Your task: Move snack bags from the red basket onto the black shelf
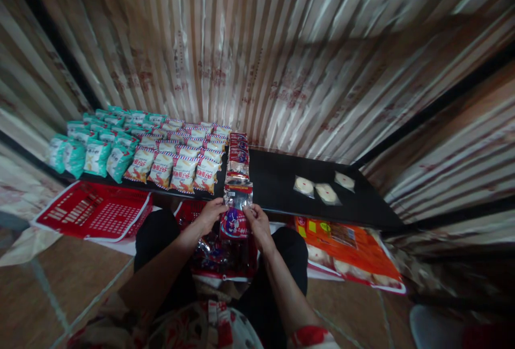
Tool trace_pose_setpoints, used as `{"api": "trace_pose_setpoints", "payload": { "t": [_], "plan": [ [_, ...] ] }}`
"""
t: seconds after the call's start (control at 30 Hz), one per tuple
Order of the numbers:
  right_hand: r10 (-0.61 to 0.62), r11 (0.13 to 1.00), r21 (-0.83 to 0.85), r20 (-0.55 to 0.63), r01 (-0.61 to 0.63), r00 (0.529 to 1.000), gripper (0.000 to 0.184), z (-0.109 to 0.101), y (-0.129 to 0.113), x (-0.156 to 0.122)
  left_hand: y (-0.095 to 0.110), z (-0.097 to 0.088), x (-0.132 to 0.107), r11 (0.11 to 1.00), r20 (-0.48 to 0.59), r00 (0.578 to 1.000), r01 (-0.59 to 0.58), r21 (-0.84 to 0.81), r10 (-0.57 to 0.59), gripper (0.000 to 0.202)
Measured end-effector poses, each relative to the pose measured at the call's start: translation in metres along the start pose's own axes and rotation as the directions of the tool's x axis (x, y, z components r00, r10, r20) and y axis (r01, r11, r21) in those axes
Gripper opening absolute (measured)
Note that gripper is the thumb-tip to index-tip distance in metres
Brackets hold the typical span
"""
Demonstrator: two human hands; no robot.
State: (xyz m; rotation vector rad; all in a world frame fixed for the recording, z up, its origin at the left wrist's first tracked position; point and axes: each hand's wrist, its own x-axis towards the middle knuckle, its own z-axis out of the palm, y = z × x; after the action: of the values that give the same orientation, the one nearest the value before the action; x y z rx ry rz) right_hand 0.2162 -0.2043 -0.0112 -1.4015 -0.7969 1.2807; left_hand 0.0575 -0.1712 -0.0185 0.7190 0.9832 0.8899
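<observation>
Red-patterned pale top [191,323], dark trousers [292,255]

A striped curtain [241,43] fills the upper frame. Upright teal bags [96,157] crowd centre left, a red basket [92,223] below them. Orange packaging [350,244] shows lower right; brown tiles [80,279] lie lower left.

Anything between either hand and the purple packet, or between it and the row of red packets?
Nothing visible. Left hand and right hand hold the purple packet; its far edge appears beside the row of red packets.
</observation>
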Motion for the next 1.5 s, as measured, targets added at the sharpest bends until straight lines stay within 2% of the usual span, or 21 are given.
{"api": "trace_pose_setpoints", "payload": {
  "t": [0.23, 0.37, 0.57, 0.67, 0.8, 1.07, 1.2, 1.33, 1.43, 1.5],
  "plan": [
    [0.043, 0.982, 0.183, 0.019, -0.045, 0.999, 0.047, 0.000, -0.014, -0.003, 0.009, 0.011, 0.001, 1.000, -0.007, 1.000, 0.012, -0.008, -0.012, 0.028],
    [0.044, 0.982, 0.181, 0.020, -0.047, 0.999, 0.052, -0.001, -0.026, -0.007, 0.011, 0.014, 0.005, 1.000, -0.004, 1.000, -0.001, 0.030, 0.001, 0.028],
    [-0.014, 0.988, 0.155, 0.063, 0.004, 0.998, 0.046, -0.007, -0.044, -0.009, 0.012, 0.017, 0.009, 0.995, 0.033, 0.998, -0.055, 0.081, 0.053, 0.035],
    [-0.085, 0.993, 0.091, 0.075, 0.078, 0.994, 0.042, -0.010, -0.052, -0.007, 0.017, 0.025, 0.009, 0.995, 0.026, 0.997, -0.071, 0.071, 0.069, 0.037],
    [-0.194, 0.980, -0.032, 0.090, 0.198, 0.977, 0.038, -0.014, -0.063, -0.007, 0.023, 0.035, 0.008, 0.982, -0.026, 0.991, -0.125, 0.139, 0.130, 0.031],
    [-0.345, 0.887, -0.279, 0.133, 0.369, 0.929, 0.032, -0.023, -0.064, -0.006, 0.022, 0.040, 0.008, 0.979, -0.023, 0.988, -0.150, 0.138, 0.154, 0.025],
    [-0.469, 0.766, -0.407, 0.176, 0.498, 0.865, 0.019, -0.026, -0.064, -0.004, 0.022, 0.038, 0.008, 0.997, 0.034, 0.996, -0.076, -0.016, 0.077, 0.026],
    [-0.580, 0.631, -0.460, 0.255, 0.624, 0.774, 0.014, -0.029, -0.066, -0.002, 0.022, 0.034, 0.007, 0.976, 0.100, 0.989, -0.089, -0.197, 0.110, 0.024],
    [-0.641, 0.560, -0.482, 0.264, 0.674, 0.721, 0.012, -0.032, -0.061, 0.001, 0.021, 0.031, 0.007, 0.962, 0.115, 0.985, -0.092, -0.257, 0.125, 0.025],
    [-0.663, 0.528, -0.502, 0.261, 0.685, 0.702, 0.011, -0.033, -0.055, 0.003, 0.021, 0.029, 0.007, 0.963, 0.118, 0.987, -0.080, -0.257, 0.113, 0.028]
  ]
}}
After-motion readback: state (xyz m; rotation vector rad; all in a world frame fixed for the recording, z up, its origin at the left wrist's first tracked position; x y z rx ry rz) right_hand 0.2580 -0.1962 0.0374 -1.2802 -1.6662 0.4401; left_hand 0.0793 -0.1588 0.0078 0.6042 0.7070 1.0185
